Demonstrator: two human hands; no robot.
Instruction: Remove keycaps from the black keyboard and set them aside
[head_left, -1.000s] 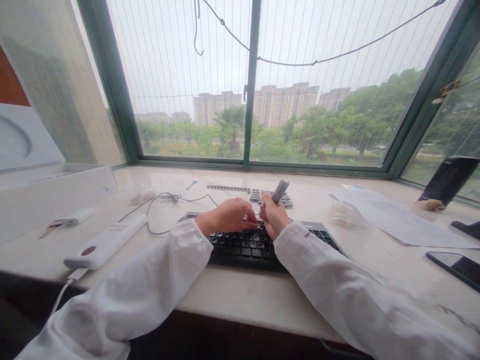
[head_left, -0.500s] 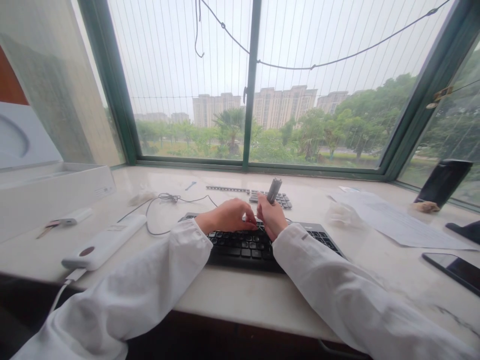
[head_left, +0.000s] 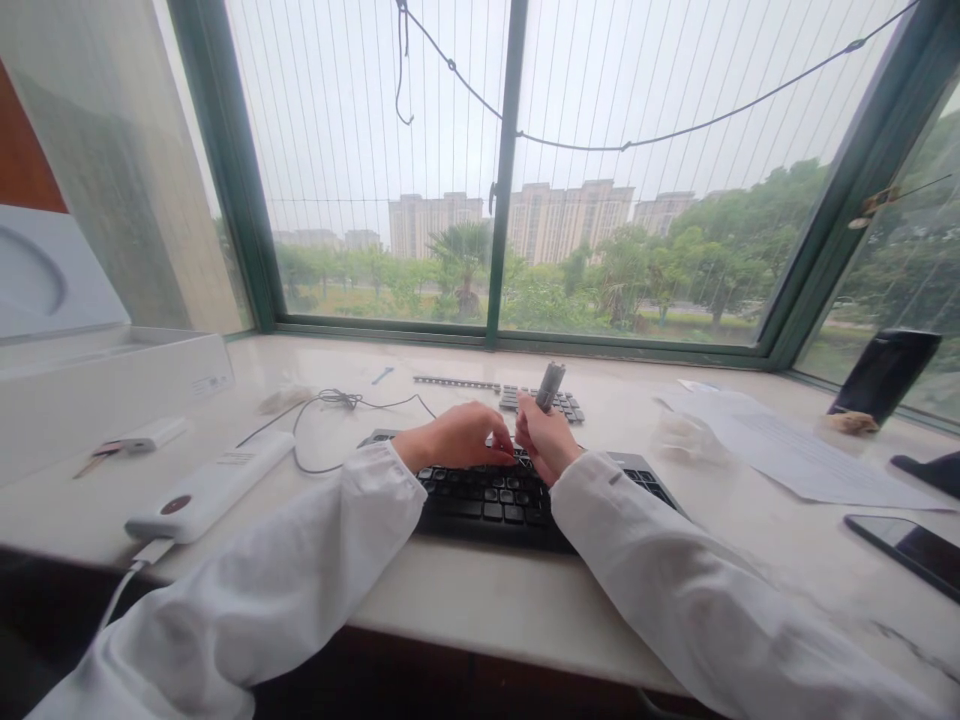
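A black keyboard (head_left: 480, 512) lies on the pale tabletop in front of me, with both hands over its upper middle. My right hand (head_left: 549, 440) is closed around a grey ridged cylindrical handle (head_left: 550, 385), whose upper end sticks out above the fist. The tool's lower end, close to the keys, is mostly hidden by the fingers. Beside it, my left hand (head_left: 456, 436) has its thumb and fingertips pinched together at the keys. What those fingertips hold, if anything, is too small to make out. Behind the hands sit a block of dark keycaps (head_left: 574, 407) and a thin row of keycaps (head_left: 454, 381).
At left are a white power bank (head_left: 214, 490) with a cable, a white box (head_left: 180, 372), a key with a white fob (head_left: 154, 434) and a tangled black cable (head_left: 341, 397). Rightward lie paper sheets (head_left: 795, 450), a crumpled clear bag (head_left: 686, 438) and a phone (head_left: 904, 545). A window rises behind.
The camera view has tilted up very slightly. Both hands stay at the same spot on the keyboard, and the grey handle remains in my right hand.
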